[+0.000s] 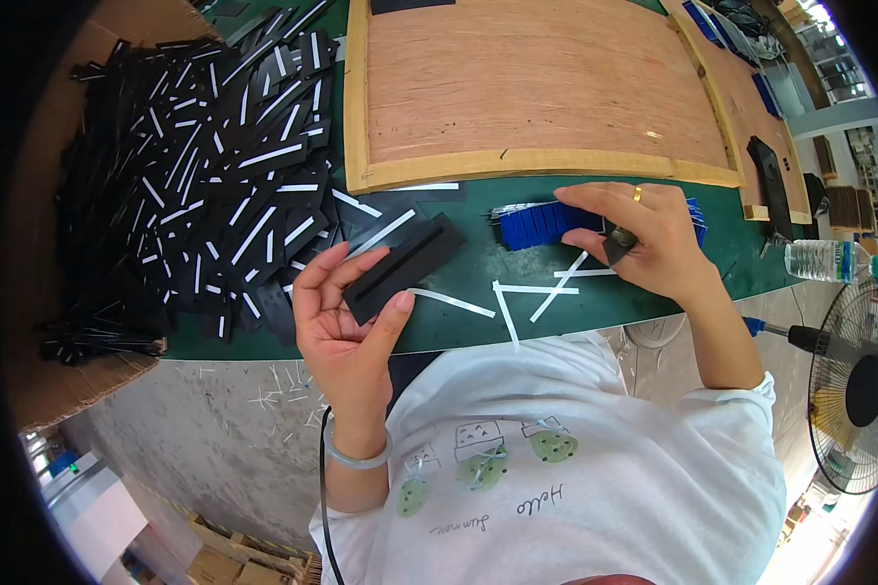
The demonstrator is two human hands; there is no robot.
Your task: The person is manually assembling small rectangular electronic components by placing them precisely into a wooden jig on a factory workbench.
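My left hand [351, 331] grips a flat black rectangular plate [424, 258] by its near end, thumb on one long edge and fingers on the other. A darker strip runs lengthwise along the plate. To the right, my right hand [658, 239] is over a row of small blue pieces [537, 226], its thumb and index finger bent around them. A dark, pointed flat piece [619, 244] is held in that palm; its kind does not show clearly. Thin white strips [556, 289] lie loose on the green tabletop [429, 334] between my hands.
A large heap of black plates with white strips [215, 166] spreads across the left, beside a cardboard box wall [39, 244]. A wood-framed board [546, 88] stands at the back. On the right are a plastic bottle [829, 261] and a fan [863, 390].
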